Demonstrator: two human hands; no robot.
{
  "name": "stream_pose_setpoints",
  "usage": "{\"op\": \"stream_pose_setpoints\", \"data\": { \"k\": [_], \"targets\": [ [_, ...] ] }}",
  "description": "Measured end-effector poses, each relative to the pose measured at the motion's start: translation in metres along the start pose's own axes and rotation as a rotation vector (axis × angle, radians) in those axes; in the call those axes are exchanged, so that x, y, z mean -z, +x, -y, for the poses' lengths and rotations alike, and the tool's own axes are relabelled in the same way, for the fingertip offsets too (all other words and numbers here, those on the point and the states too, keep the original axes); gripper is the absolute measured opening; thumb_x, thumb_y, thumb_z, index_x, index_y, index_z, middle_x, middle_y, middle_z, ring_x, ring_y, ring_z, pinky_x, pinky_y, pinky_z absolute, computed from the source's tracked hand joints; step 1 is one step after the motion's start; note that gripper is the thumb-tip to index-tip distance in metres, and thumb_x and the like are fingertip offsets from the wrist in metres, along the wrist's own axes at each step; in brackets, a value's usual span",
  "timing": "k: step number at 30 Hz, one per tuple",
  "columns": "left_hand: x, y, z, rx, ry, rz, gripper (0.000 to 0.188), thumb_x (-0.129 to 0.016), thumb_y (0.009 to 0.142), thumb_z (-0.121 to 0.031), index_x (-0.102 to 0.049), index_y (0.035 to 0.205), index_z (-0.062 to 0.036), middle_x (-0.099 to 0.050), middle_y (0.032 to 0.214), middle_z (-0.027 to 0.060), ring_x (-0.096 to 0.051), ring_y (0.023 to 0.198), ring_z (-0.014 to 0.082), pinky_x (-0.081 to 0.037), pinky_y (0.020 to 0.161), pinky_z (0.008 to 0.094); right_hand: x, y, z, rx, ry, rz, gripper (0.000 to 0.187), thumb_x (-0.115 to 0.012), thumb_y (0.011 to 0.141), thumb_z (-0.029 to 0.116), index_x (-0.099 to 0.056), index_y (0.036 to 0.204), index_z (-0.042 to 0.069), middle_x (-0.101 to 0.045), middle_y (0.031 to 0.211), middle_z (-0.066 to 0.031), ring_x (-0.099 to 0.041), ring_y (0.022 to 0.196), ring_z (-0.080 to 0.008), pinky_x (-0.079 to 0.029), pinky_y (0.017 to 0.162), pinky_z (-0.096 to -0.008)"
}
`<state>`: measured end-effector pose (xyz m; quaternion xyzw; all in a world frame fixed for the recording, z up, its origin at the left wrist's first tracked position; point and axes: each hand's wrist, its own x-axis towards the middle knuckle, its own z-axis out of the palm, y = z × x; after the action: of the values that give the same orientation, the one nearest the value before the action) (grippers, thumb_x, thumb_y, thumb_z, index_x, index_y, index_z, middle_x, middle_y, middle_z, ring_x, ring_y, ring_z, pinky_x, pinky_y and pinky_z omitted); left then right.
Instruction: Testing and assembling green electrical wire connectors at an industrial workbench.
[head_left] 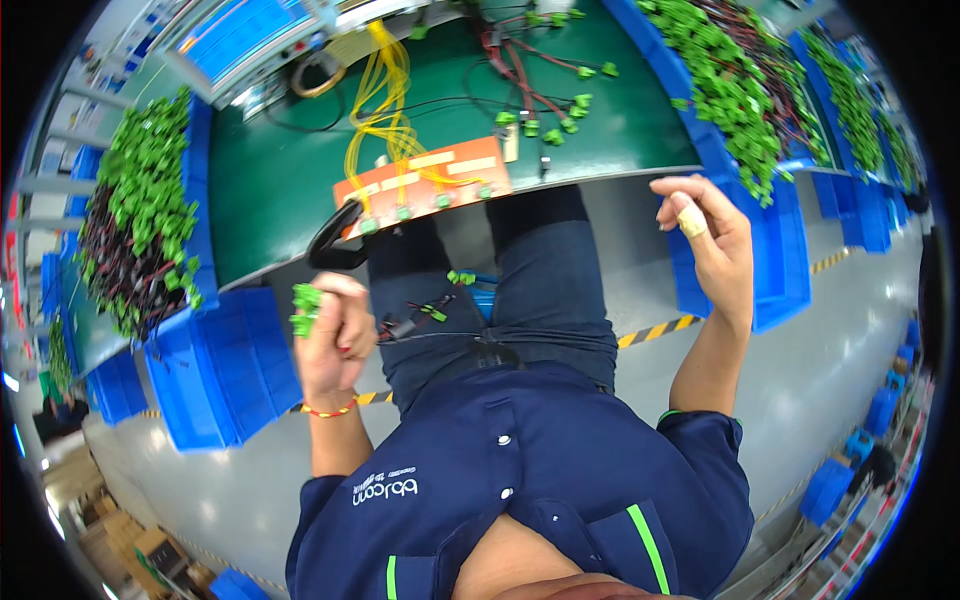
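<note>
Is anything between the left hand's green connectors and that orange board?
Yes: a curved black object, by the left corner of the orange board, on the side toward the left hand and its green connectors.

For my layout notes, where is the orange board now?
In the head view, the orange board sits above centre, slightly left, at the near edge of the green table, yellow wires running to it.

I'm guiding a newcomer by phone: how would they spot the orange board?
Find the green tabletop between two blue bins heaped with green plugs. At its near edge lies a flat orange board. Yellow wires run to it, and its orange colour sets it apart from the black handle at its left end.
</note>
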<state>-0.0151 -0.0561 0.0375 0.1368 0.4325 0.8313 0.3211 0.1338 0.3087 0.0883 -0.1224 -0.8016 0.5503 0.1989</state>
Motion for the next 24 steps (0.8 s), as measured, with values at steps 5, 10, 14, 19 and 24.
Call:
{"op": "stream_pose_setpoints", "data": {
  "k": [5, 10, 14, 19, 24],
  "targets": [
    [0.0, -0.025, -0.114, -0.452, 0.239, 0.166, 0.037, -0.038, 0.105, -0.037, -0.047, 0.113, -0.0027, -0.03, 0.049, -0.0067, -0.018, 0.036, 0.0032, -0.016, 0.033, 0.0223, -0.03, 0.017, -0.021, 0.028, -0.123, 0.216, 0.016, -0.056, 0.094, 0.006, -0.065, 0.105, -0.001, -0.06, 0.082, -0.005, -0.058, 0.077, -0.0115, -0.047, 0.072, -0.0248],
    [-0.014, -0.054, -0.222, -0.88, 0.629, -0.041, 0.041, -0.036, 0.107, -0.033, -0.047, 0.125, 0.0022, -0.033, 0.053, -0.0061, -0.024, 0.043, 0.0016, -0.019, 0.04, 0.0194, -0.052, 0.041, -0.034, 0.068, -0.134, 0.204, 0.016, -0.057, 0.095, 0.007, -0.065, 0.105, -0.002, -0.058, 0.081, -0.0061, -0.057, 0.077, -0.0122, -0.046, 0.072, -0.0248],
    [-0.008, -0.029, -0.303, -1.109, 1.251, -0.418, 0.039, -0.041, 0.105, -0.025, -0.058, 0.123, 0.0053, -0.043, 0.058, -0.0024, -0.034, 0.051, 0.0027, -0.025, 0.05, 0.0197, -0.057, 0.051, -0.049, 0.025, -0.027, 0.234, 0.019, -0.054, 0.098, 0.01, -0.065, 0.107, -0.002, -0.056, 0.083, -0.0035, -0.055, 0.077, -0.0103, -0.046, 0.072, -0.0241],
    [0.042, 0.07, -0.359, -1.384, 1.895, -0.837, 0.025, -0.058, 0.099, -0.022, -0.072, 0.107, -0.0022, -0.073, 0.087, 0.0046, -0.064, 0.074, 0.0069, -0.047, 0.071, 0.0189, -0.058, 0.058, -0.07, -0.034, 0.09, 0.235, 0.022, -0.053, 0.101, 0.015, -0.065, 0.107, -0.002, -0.055, 0.079, -0.0012, -0.052, 0.075, -0.0086, -0.043, 0.069, -0.0229],
    [0.108, 0.141, -0.369, -1.048, 2.154, -0.588, 0.027, -0.069, 0.087, -0.027, -0.067, 0.101, -0.0042, -0.068, 0.075, 0.0101, -0.066, 0.069, 0.0205, -0.052, 0.065, 0.0342, -0.062, 0.063, -0.083, -0.102, 0.184, 0.078, 0.024, -0.052, 0.101, 0.019, -0.067, 0.107, 0.001, -0.053, 0.074, 0.0021, -0.045, 0.067, -0.0048, -0.036, 0.061, -0.0201]
  ]
}}
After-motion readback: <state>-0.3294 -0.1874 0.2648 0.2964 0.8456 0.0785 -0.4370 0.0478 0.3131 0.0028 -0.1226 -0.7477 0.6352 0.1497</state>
